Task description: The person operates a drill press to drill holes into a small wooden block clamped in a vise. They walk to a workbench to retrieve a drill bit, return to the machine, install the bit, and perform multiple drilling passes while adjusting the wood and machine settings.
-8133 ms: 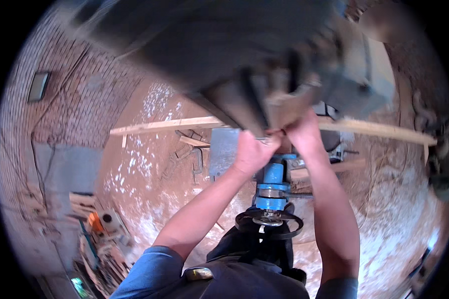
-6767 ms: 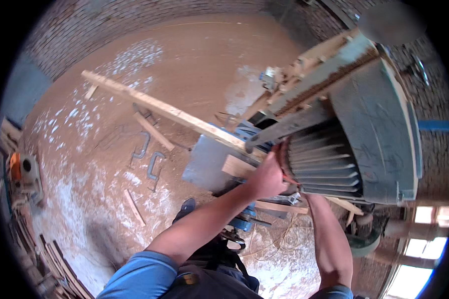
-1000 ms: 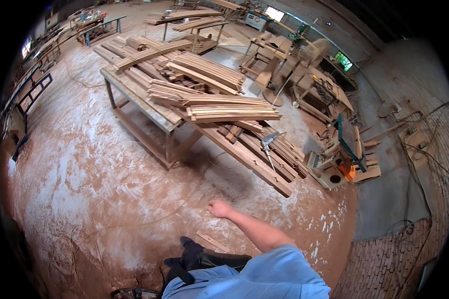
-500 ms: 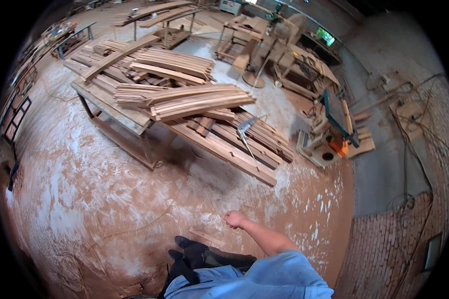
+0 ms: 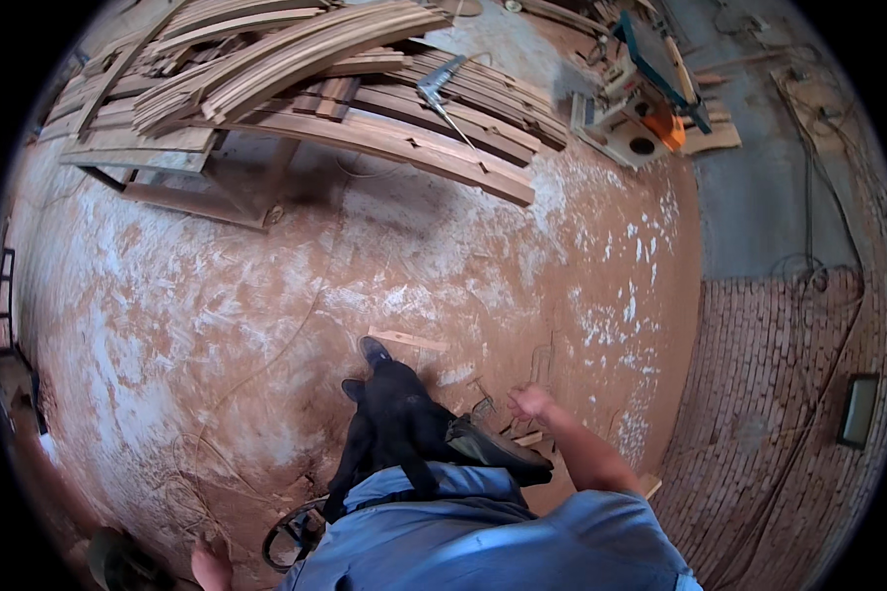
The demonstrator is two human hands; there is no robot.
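My right hand point(image 5: 530, 401) hangs out in front, to the right of my legs, with its fingers curled in and no object visible in them. Thin metal rods point(image 5: 542, 364) show just beyond it, low near the floor; whether they touch the hand I cannot tell. At the lower left edge my left hand point(image 5: 210, 563) shows only in part, its fingers hidden. On the stack of long wooden planks point(image 5: 443, 163) ahead lies a silver air blow gun point(image 5: 442, 84) with a thin nozzle. Curved wooden pieces point(image 5: 315, 59) are piled on top of the planks.
A thin wood strip point(image 5: 409, 339) lies on the dusty floor by my shoe point(image 5: 375, 350). Beside my left hip is a black spoked wheel point(image 5: 291, 537). A machine with a green table point(image 5: 650, 59) stands far right, near a brick surface point(image 5: 759, 374).
My view has tilted down, so the planks and machines sit higher in it. My left hand has come into view at the lower left. The right hand appears further right.
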